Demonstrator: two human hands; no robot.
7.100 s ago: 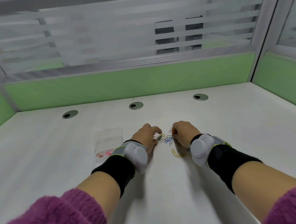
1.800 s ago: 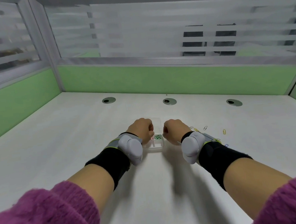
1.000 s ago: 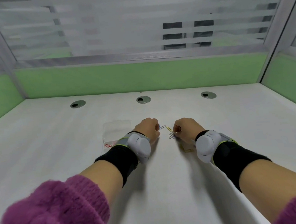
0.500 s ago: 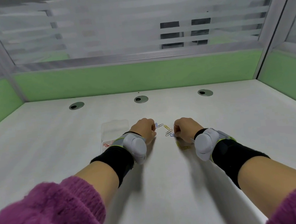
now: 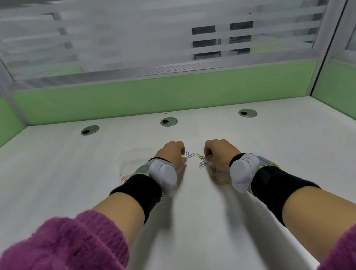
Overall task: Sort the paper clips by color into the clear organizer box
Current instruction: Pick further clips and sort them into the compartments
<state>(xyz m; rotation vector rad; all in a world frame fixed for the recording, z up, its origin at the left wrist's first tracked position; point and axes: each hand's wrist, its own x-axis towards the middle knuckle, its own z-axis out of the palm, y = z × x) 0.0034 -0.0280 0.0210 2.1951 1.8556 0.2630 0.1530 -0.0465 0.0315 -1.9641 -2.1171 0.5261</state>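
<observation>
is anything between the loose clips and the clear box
Only the left hand, which lies between the loose clips and the clear box to its left. Nothing else shows in that gap.

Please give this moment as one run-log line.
left hand: grip curled by blue clip | right hand: grip curled by yellow clip | organizer box: holds red clip | holding: unclear

No text, label, brand, number or sign can be read. The clear organizer box, the grey wrist units to its right and the green panels behind it carry nothing legible.
</observation>
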